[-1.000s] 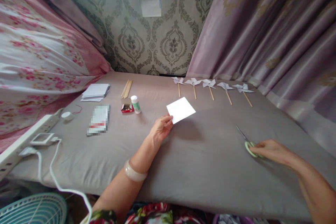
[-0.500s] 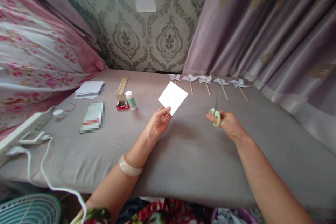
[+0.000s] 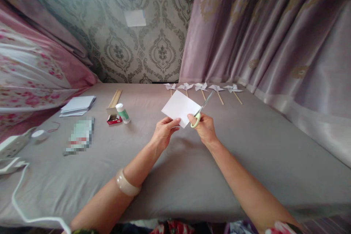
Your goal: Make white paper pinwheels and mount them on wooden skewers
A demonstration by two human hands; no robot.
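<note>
My left hand (image 3: pixel 165 131) pinches the lower left edge of a white square paper sheet (image 3: pixel 179 106), held up above the covered table. In my right hand (image 3: pixel 206 128) is a pair of scissors (image 3: pixel 195 120) with pale green handles. Their blades point up and to the right, away from the sheet's middle. My right thumb and fingers meet the sheet's right corner. Several white paper pinwheels (image 3: pixel 201 86) on wooden sticks lie in a row behind the sheet, one stick partly hidden by it.
To the left lie a stack of white paper (image 3: pixel 78 105), wooden sticks (image 3: pixel 115 98), a small red box (image 3: pixel 114 119), a green-and-white glue bottle (image 3: pixel 123 113) and a blurred packet (image 3: pixel 79 136). A power strip (image 3: pixel 13 145) with a white cord is at the left edge.
My right hand has moved left with the scissors and now touches the paper's right corner. The sheet has turned slightly in my left hand. The view has swung to the right.
</note>
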